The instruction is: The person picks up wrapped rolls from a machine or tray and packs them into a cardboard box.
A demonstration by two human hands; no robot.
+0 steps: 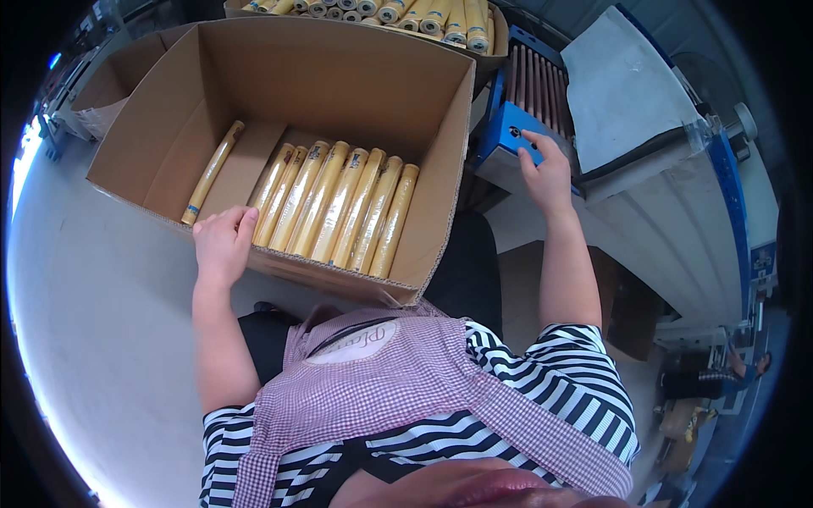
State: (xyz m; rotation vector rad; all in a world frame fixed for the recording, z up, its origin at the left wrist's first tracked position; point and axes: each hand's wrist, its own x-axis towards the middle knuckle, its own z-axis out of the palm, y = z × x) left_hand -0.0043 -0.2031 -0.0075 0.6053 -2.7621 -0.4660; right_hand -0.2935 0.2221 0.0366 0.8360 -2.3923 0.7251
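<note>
A large open cardboard box [339, 63] stands before me. Inside, several yellow rolls in clear wrap [326, 199] lie side by side, and a single roll [213, 172] lies apart at the left. My left hand [222, 243] grips the box's near edge at the left, its fingers bent over the rim. To the right of the box, my right hand [549, 169] is raised at the front of a blue machine [529, 121]. Its thumb and forefinger are apart beside a dark round button [515, 132], with nothing held. Whether a fingertip touches the machine I cannot tell.
Several brown rods [538, 85] lie in the machine, beside a white-covered sloping panel [627, 76]. Another box of yellow rolls [436, 19] stands behind. A smaller carton [114, 85] is at the far left. Another person [720, 381] is far off at the right.
</note>
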